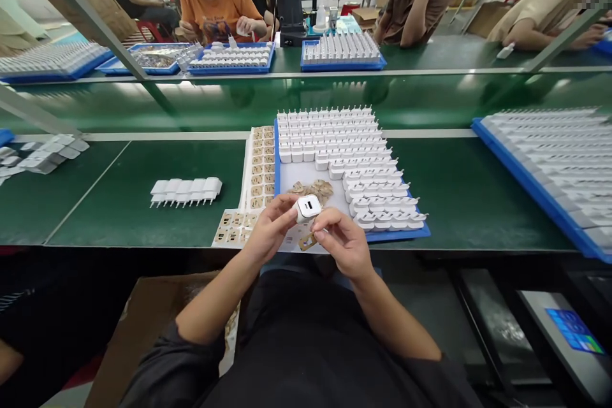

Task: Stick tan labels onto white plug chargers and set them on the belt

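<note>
My left hand (270, 229) holds a small white charger plug (308, 207) by its side, port face up. Touching the plug's lower edge, my right hand (342, 242) pinches a small brown label (306, 242) beneath it. Both hands hover over the near edge of a blue tray (276, 159) filled with rows of white chargers (344, 146). A sheet of brown stickers (261, 172) lies just left of the tray. A pile of peeled brown backing bits (318, 189) sits on the tray's bare white patch.
A row of finished white chargers (186, 191) lies on the green table to the left. Another blue tray of chargers (554, 166) stands at the right. Grey parts (43, 156) lie far left. Several people work across the conveyor (191, 102) behind more trays. A cardboard box (143, 325) is by my lap.
</note>
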The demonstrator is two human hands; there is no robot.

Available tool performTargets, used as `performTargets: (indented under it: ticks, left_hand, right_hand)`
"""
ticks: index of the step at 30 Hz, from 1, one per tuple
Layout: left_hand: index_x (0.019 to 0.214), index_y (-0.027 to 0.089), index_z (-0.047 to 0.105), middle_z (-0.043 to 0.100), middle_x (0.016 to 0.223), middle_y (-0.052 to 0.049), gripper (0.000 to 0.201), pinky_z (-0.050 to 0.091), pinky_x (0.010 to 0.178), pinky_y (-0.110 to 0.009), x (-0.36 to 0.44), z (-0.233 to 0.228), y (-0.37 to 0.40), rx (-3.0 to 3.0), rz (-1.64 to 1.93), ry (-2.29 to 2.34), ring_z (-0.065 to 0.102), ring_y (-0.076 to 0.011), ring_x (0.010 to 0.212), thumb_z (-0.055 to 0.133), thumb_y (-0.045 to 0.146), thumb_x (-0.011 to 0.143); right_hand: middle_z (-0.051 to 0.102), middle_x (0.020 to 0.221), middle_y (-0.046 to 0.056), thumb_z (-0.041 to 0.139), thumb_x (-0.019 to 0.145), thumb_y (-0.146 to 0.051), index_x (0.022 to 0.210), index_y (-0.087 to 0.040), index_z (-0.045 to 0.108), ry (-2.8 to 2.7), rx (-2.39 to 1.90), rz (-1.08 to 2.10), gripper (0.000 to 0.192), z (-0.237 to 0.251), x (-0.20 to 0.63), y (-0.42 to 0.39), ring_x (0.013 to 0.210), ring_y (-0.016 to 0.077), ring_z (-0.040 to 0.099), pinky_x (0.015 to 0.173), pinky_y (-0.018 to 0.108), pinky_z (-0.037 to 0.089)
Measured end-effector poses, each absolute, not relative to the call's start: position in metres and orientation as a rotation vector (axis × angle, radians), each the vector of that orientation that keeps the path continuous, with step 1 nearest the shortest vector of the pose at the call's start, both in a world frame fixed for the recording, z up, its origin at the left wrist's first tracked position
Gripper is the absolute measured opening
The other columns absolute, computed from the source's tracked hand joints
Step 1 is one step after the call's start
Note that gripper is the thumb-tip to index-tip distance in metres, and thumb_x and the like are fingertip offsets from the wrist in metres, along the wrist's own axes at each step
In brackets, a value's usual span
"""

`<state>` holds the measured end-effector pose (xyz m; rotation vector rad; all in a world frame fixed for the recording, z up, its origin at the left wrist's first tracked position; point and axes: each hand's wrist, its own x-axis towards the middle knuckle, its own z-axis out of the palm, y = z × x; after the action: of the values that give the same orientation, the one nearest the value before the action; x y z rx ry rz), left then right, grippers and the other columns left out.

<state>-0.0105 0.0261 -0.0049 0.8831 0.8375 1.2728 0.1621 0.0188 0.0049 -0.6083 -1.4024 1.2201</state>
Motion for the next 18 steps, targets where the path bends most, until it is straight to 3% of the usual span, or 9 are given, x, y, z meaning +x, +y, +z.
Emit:
performTargets:
  ticks: [3, 7, 12, 18]
  left_hand:
    - [0.110, 0.023, 0.071, 0.074, 0.116, -0.006, 0.032, 0.055, 0.097, -0.034, -0.010, -0.022, 0.020, 1.046, 1.367, 0.894, 0.069, -0.0215, 0.110, 0.077, 0.041, 0.084]
    - [0.126, 0.023, 0.066, 0.072, 0.126, -0.011, 0.047, 0.054, 0.107, -0.043, -0.012, -0.040, 0.015, 1.370, 1.411, 1.008, 0.068, -0.0272, 0.119, 0.079, 0.037, 0.084]
    - [0.126, 0.024, 0.063, 0.072, 0.127, -0.012, 0.044, 0.054, 0.108, -0.046, -0.011, -0.048, 0.005, 1.553, 1.509, 1.143, 0.068, -0.0282, 0.123, 0.078, 0.029, 0.085]
    - [0.129, 0.029, 0.062, 0.070, 0.131, -0.009, 0.047, 0.053, 0.109, -0.050, -0.008, -0.042, -0.003, 1.704, 1.533, 1.051, 0.065, -0.0283, 0.126, 0.075, 0.016, 0.085]
  right_hand:
    - [0.063, 0.081, 0.002, 0.069, 0.092, -0.035, 0.088, -0.023, 0.068, -1.383, -0.633, 1.260, 0.012, 0.005, 0.163, 0.018, 0.075, 0.0161, 0.060, 0.069, 0.031, 0.052]
    - [0.065, 0.082, 0.002, 0.069, 0.092, -0.035, 0.089, -0.023, 0.069, -1.409, -0.652, 1.304, 0.013, -0.001, 0.164, 0.015, 0.074, 0.0160, 0.060, 0.068, 0.031, 0.052]
    - [0.068, 0.083, 0.001, 0.071, 0.091, -0.033, 0.089, -0.024, 0.071, -1.381, -0.723, 1.310, 0.010, -0.001, 0.167, 0.012, 0.073, 0.0152, 0.061, 0.069, 0.029, 0.052]
    - [0.070, 0.087, 0.002, 0.073, 0.088, -0.032, 0.088, -0.024, 0.071, -1.220, -0.875, 1.210, 0.008, 0.007, 0.167, 0.017, 0.086, 0.0179, 0.066, 0.081, 0.031, 0.055]
